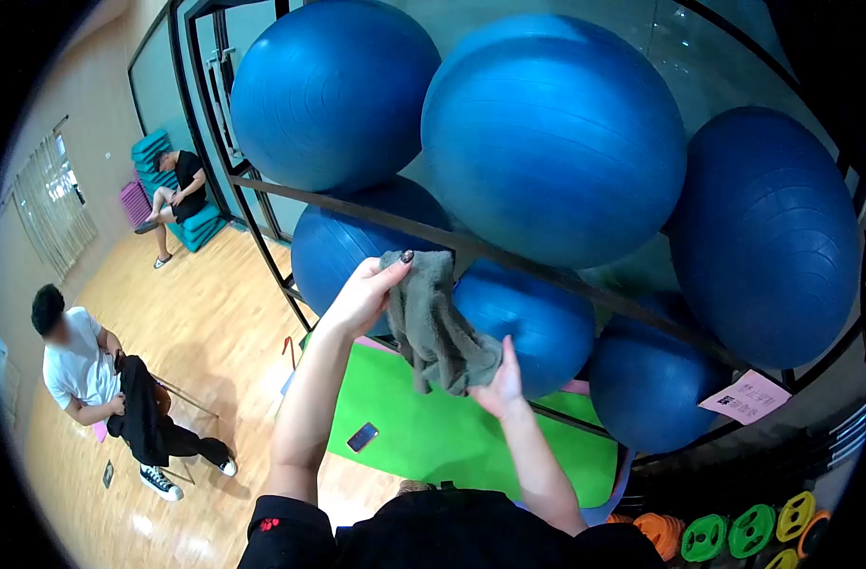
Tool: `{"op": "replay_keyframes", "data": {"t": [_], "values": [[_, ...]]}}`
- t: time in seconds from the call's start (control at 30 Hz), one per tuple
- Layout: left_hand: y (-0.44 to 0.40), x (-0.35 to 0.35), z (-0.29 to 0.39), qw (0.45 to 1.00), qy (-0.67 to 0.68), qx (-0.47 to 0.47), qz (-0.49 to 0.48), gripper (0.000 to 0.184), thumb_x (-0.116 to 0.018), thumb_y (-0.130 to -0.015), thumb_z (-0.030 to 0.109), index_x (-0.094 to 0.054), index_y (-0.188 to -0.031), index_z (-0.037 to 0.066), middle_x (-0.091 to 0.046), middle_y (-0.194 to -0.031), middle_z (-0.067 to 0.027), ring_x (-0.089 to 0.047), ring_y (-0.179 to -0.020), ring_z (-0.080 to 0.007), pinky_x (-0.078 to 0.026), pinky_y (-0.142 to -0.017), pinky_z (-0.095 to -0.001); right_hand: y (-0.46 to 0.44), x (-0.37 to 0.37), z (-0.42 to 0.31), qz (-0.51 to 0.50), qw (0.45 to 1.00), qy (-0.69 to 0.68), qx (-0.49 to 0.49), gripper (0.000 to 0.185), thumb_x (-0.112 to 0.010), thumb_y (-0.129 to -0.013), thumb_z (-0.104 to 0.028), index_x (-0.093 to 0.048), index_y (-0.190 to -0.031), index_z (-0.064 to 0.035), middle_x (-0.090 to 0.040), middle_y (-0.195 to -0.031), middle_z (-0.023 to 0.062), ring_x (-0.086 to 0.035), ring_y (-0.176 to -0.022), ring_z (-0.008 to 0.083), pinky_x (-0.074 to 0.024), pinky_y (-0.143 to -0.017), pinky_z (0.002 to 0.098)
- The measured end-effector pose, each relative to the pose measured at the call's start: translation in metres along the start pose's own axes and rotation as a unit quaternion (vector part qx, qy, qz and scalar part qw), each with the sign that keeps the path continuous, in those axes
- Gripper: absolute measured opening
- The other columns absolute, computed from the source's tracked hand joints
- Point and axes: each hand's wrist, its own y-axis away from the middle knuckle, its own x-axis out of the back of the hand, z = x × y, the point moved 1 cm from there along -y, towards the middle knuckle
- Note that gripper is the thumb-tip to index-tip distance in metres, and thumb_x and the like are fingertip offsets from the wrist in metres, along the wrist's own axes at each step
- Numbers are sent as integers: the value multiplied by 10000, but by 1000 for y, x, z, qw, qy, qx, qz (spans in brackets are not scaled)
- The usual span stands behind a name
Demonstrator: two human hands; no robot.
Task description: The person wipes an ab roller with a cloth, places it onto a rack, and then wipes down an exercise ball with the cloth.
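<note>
A grey-green cloth (431,322) hangs between my two hands, bunched and draped in loose folds. My left hand (365,296) pinches its upper left corner, thumb on top. Lower down, my right hand (501,381) grips the cloth's other end, its thumb pointing up. Just beyond the cloth are large blue exercise balls on a rack: a big one (554,140) on the upper level and a smaller-looking one (528,322) below it, partly covered by the cloth and my right hand.
A dark rack bar (357,207) crosses in front of the balls. A green mat (386,408) with a phone (363,437) lies below. Colored weight plates (752,531) stand at lower right. One person (82,360) sits at left; another (182,185) sits farther back on stacked teal steps.
</note>
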Motion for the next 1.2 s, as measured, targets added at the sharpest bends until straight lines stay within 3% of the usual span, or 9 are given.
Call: {"op": "replay_keyframes", "data": {"t": [0.1, 0.2, 0.47, 0.67, 0.77, 0.93, 0.97, 1.03, 1.2], "values": [[10, -4, 29, 985, -167, 1, 37, 299, -545, -902, 277, -639, -891, -7, -644, -819, -34, -582, -758, -92, -447, -690, -229, 5, 7, -35, -17, 993, 97, 68, 552, -416, -913, -425, -433, -1267, -1, -457, -1309, 135, -423, -1210, 264, -302, -1022, 388], [12, 10, 37, 968, -241, -31, 58, 295, -568, -887, 253, -638, -853, -31, -641, -804, -31, -567, -740, -87, -450, -675, -231, 26, -8, -77, 47, 928, 340, 146, 244, -572, -853, -107, -591, -1059, 21, -622, -1029, 66, -575, -908, 142, -432, -822, 286], [3, 46, 74, 943, -317, 95, 29, 229, -683, -803, 209, -651, -795, -17, -623, -742, -15, -572, -675, -94, -494, -641, -253, 62, -51, -177, 70, 756, 627, 173, 181, -675, -799, -153, -670, -883, 7, -633, -803, 36, -546, -734, 109, -439, -710, 276], [-32, 45, 104, 903, -408, -117, 60, 169, -672, -788, 125, -631, -755, -36, -587, -803, -6, -506, -730, -83, -407, -670, -225, 80, -98, -215, 94, 497, 724, 469, 71, -644, -765, -65, -645, -798, -2, -498, -1119, 47, -486, -972, 164, -386, -836, 272], [-45, 28, 103, 908, -370, -194, 37, 153, -634, -811, 122, -637, -824, -31, -591, -885, -8, -503, -825, -86, -394, -742, -232, 85, -106, -216, 47, 723, 531, 439, 207, -523, -879, -93, -594, -1039, 18, -568, -1100, 74, -530, -981, 150, -391, -876, 271], [-105, -19, 87, 938, -287, -181, 76, 216, -532, -883, 212, -605, -948, 19, -604, -957, -28, -513, -909, -91, -386, -800, -231, 46, -84, -247, 157, 619, 383, 667, 262, -456, -922, -148, -555, -1080, 37, -593, -1027, 93, -552, -943, 160, -413, -859, 285], [-125, -20, 86, 943, -247, -195, 110, 236, -535, -883, 242, -618, -904, 22, -603, -898, -17, -505, -851, -81, -384, -765, -209, 37, -79, -257, 152, 674, 288, 663, 252, -454, -918, -153, -528, -1071, 33, -591, -1024, 99, -544, -957, 174, -397, -878, 296], [-162, -5, 90, 945, -225, -157, 178, 465, -455, -882, 466, -537, -1106, 67, -549, -1158, -83, -473, -1124, -217, -376, -901, -395, 25, -55, -284, 257, 652, 212, 681, 279, -493, -901, -208, -498, -1055, 24, -582, -988, 99, -521, -971, 181, -376, -879, 294], [-218, 20, 119, 944, -247, 14, 218, 957, -412, -727, 753, -263, -1389, 79, -225, -1429, -208, -255, -1294, -398, -265, -990, -555, 20, -14, -311, 401, 724, 326, 456, 593, -484, -859, -458, -443, -1208, 20, -541, -1059, 107, -496, -999, 219, -339, -912, 326]]}}
